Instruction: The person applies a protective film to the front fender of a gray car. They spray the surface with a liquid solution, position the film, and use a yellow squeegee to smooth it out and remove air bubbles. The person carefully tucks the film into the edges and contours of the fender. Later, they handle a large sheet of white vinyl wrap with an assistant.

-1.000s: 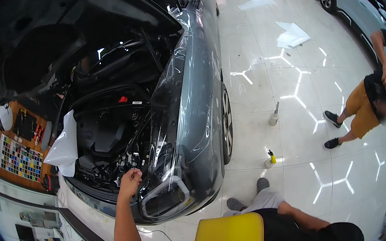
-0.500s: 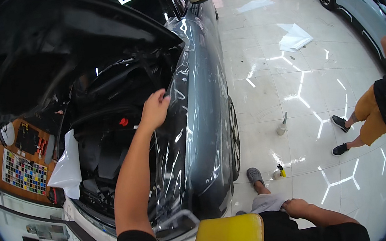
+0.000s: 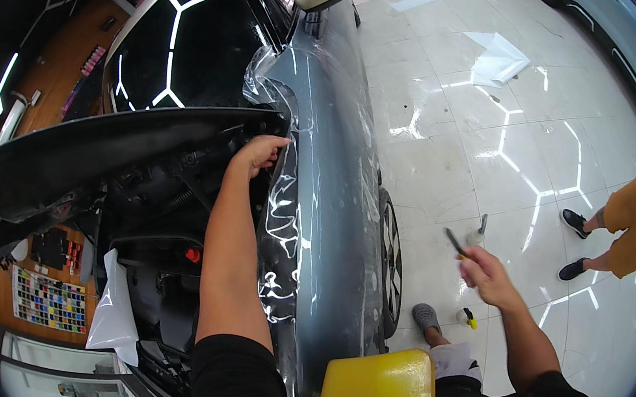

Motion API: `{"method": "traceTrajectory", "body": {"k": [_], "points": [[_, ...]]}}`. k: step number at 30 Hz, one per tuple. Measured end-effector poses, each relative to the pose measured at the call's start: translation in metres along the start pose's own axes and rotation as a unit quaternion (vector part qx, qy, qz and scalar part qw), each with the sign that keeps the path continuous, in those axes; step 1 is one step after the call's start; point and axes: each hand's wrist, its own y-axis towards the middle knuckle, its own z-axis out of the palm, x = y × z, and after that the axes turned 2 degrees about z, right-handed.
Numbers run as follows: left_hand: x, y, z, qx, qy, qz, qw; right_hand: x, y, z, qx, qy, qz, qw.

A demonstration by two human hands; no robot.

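Observation:
Beside the raised hood [image 3: 166, 126] of a blue-grey car, my left hand [image 3: 259, 155] reaches over the engine bay. Its fingers are pinched at the inner edge of the fender [image 3: 331, 173], on the clear film [image 3: 281, 211]. That film lies wrinkled and glossy along the edge and bunches up near the windshield base. Out to the right, above the floor, my right hand [image 3: 488, 279] is closed around a slim dark tool [image 3: 454, 240], knife-like in shape, pointing up and away. Its exact kind is too small to tell.
White film sheets [image 3: 498, 61] lie on the tiled floor. A bottle [image 3: 477, 234] and a small yellow-and-black item [image 3: 470, 318] stand near my foot. A person in mustard shorts [image 3: 628, 224] is at right, by another car [image 3: 597, 13]. A yellow block [image 3: 373, 390] fills the bottom middle.
My left hand has moved farther along the fender edge toward the windshield. My right hand has risen from beside my leg, and the slim tool now shows in it. The view has shifted.

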Motion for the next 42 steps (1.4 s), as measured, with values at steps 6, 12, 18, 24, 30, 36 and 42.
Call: {"method": "traceTrajectory", "body": {"k": [6,12,18,24,30,36,42], "points": [[-0.006,0.007,0.012,-0.024,-0.103,-0.005,0.994,0.046,0.101,0.077,0.057,0.064,-0.050,0.995],[0.002,0.005,-0.024,-0.018,-0.005,0.026,0.999,0.057,0.136,0.113,0.050,0.076,-0.025,0.996],[-0.011,-0.029,-0.012,-0.189,0.300,0.153,0.922,0.054,0.207,0.184,-0.009,-0.065,-0.095,0.993],[-0.022,-0.046,0.001,-0.257,0.380,0.156,0.875,0.094,0.237,0.236,-0.005,-0.162,-0.193,0.968],[-0.035,-0.059,0.016,-0.283,0.455,0.190,0.822,0.112,0.261,0.251,-0.053,-0.255,-0.224,0.939],[-0.030,-0.060,0.011,-0.283,0.490,0.209,0.798,0.130,0.267,0.258,-0.005,-0.305,-0.195,0.932],[-0.040,-0.063,0.012,-0.286,0.464,0.165,0.822,0.123,0.242,0.263,0.059,-0.294,-0.165,0.940]]}}
